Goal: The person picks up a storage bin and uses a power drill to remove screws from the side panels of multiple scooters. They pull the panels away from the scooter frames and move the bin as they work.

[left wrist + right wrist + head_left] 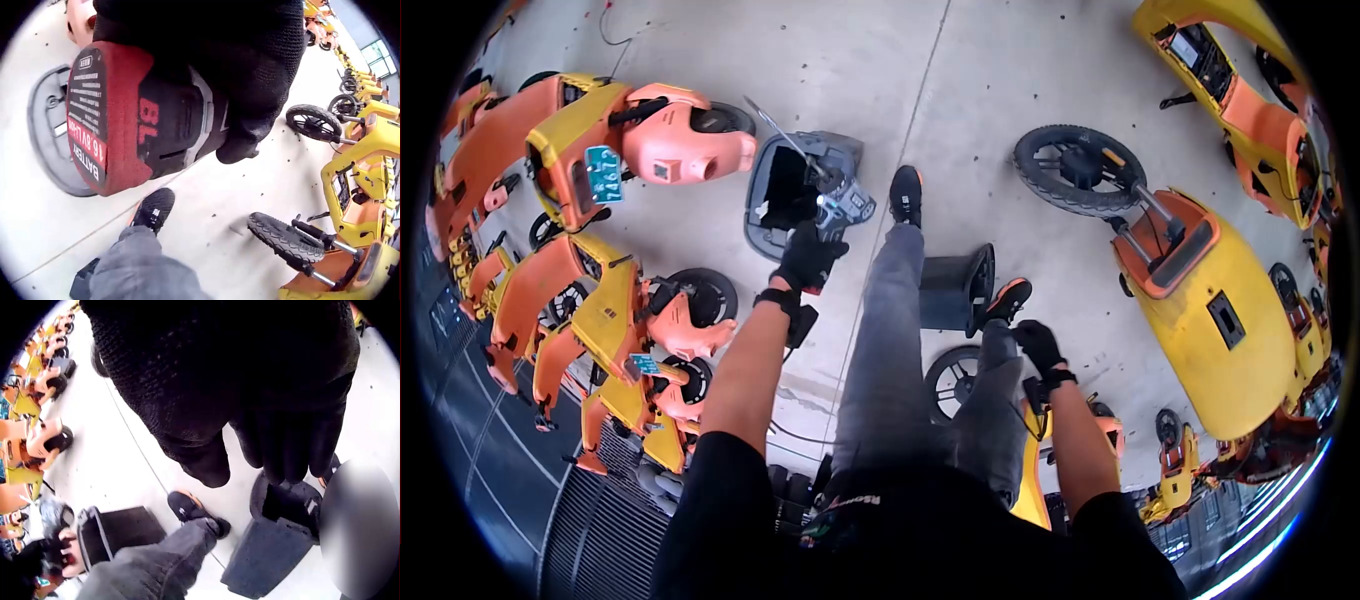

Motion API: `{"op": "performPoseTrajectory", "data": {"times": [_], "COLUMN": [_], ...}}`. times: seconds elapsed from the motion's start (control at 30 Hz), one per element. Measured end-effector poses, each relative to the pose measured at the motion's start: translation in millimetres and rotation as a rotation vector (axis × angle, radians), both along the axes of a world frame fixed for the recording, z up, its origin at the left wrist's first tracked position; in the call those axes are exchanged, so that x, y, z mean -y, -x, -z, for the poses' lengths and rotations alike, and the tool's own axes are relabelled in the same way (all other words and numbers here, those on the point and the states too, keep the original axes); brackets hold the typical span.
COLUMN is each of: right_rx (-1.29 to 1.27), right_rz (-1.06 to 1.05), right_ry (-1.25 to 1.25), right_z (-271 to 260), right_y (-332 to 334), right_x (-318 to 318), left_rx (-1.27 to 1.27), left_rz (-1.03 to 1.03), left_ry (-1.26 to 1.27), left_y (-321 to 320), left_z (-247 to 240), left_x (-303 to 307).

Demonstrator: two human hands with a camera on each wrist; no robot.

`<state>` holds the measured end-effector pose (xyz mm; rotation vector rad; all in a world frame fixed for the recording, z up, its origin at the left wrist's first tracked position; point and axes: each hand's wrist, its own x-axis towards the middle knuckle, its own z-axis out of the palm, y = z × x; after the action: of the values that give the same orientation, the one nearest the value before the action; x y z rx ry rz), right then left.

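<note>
My gloved left hand grips a cordless drill by its handle. A long thin rod reaches forward from the tool, overlapping an open grey storage box on the floor in the head view. In the left wrist view, the drill's red and black battery, marked 16.8V, shows below the glove, while the drill's front end is hidden. My gloved right hand hangs beside my right leg, holding nothing. Its fingers point downward, loosely extended, in the right wrist view. A dark bin lies between my feet.
Rows of yellow and orange scooter bodies stand along the left. On the right, a yellow scooter body with a front wheel rests close by. Another wheel lies near my right leg. Concrete floor stretches ahead.
</note>
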<state>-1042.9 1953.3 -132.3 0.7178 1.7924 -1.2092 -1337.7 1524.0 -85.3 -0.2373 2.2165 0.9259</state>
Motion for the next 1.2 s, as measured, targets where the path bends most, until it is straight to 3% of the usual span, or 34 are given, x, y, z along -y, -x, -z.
{"op": "performPoseTrajectory", "data": {"times": [0.03,0.07,0.1,0.13,0.17,0.2,0.23,0.27,0.3,0.33,0.37,0.43,0.47,0.53,0.63,0.67,0.7,0.77,0.8,0.83,0.87,0.9,0.93,1.0,1.07,1.1,1.13,1.17,1.2], "right_rx": [-0.153,-0.067,-0.107,-0.052,0.002,0.209,0.168,0.183,0.197,0.275,0.468,0.124,0.121,0.493,0.368,0.123,0.131,0.119,0.094,-0.171,-0.27,-0.17,-0.388,-0.472,-0.438,-0.479,-0.547,-0.545,-0.51], "right_rz": [-0.124,-0.154,-0.266,-0.453,-0.639,-0.618,-0.63,-0.552,-0.474,-0.41,-0.429,-0.496,-0.488,-0.437,-0.371,-1.048,-1.045,-0.664,-0.442,-0.526,-0.551,-0.624,-0.594,-0.587,-0.488,-0.458,-0.46,-0.446,-0.491], "right_ry": [-0.049,-0.055,-0.053,-0.136,-0.215,-0.277,-0.393,-0.3,-0.204,-0.172,-0.13,-0.399,-0.383,-0.267,-0.047,-0.414,-0.426,-0.292,-0.166,-0.363,-0.458,-0.368,-0.506,-0.576,-0.469,-0.46,-0.549,-0.534,-0.545], "right_z": [11.5,4.2,37.8,87.7,91.9,87.9,106.8,88.9,67.4,82.5,75.2,150.8,134.8,103.7,169.7,248.7,229.1,161.3,168.0,151.9,124.7,100.4,88.5,57.5,9.2,-11.6,-28.5,-48.3,-60.1], "right_y": [-6.0,16.0,-9.3,-46.0,-26.7,-11.0,-25.9,5.4,43.5,32.1,64.1,-43.1,-15.2,41.3,-44.4,-152.1,-128.2,-49.0,-70.3,-77.3,-61.5,-47.8,-58.5,-45.5,0.7,20.2,32.7,57.0,65.6], "right_x": [17.1,39.9,50.4,60.2,76.3,85.1,97.5,103.1,107.0,112.3,113.5,133.7,134.7,122.9,119.3,136.7,137.0,139.9,141.5,148.5,149.3,148.1,150.2,143.1,129.5,125.2,126.3,125.2,123.7], "left_rx": [-0.127,-0.02,-0.057,-0.128,-0.196,-0.217,-0.235,-0.256,-0.139,0.007,0.151,0.217,0.27,0.274,0.337,0.423,0.507,0.469,0.464,0.453,0.473,0.45,0.369,0.292,0.282,0.297,-0.158,0.204,0.034], "left_rz": [0.056,0.113,0.154,0.209,0.264,0.333,0.406,0.077,0.27,0.167,0.06,0.091,0.107,0.134,0.151,0.054,-0.047,0.017,0.064,0.111,0.089,0.089,0.016,-0.151,-0.293,-0.359,0.352,-0.243,0.083], "left_ry": [-0.047,-0.071,0.054,-0.087,-0.225,-0.21,-0.191,-0.006,0.144,0.085,0.024,0.082,0.114,0.16,0.155,0.095,0.032,0.001,-0.039,-0.079,-0.072,-0.097,-0.096,-0.181,-0.226,-0.26,-0.267,-0.247,-0.054], "left_y": [7.2,29.3,37.9,47.3,56.4,67.4,79.2,89.4,115.5,121.2,128.0,134.6,138.4,141.1,148.7,151.0,153.5,154.6,153.6,153.5,151.3,146.3,139.0,126.1,111.4,110.2,92.6,93.2,89.7], "left_z": [19.3,17.2,37.1,56.7,75.2,93.3,109.0,119.0,83.9,88.0,98.0,130.4,135.8,140.1,132.7,133.6,136.6,145.7,149.2,151.5,150.4,145.1,138.0,150.6,183.9,169.3,212.0,182.6,186.7], "left_x": [-3.3,-14.3,-12.4,-9.2,-4.9,0.5,5.6,-3.6,-28.9,-28.0,-25.3,7.5,15.3,20.5,7.4,2.7,-0.7,1.5,6.0,8.7,7.3,-1.8,-15.3,-15.7,-1.3,-12.5,25.1,2.7,13.7]}}
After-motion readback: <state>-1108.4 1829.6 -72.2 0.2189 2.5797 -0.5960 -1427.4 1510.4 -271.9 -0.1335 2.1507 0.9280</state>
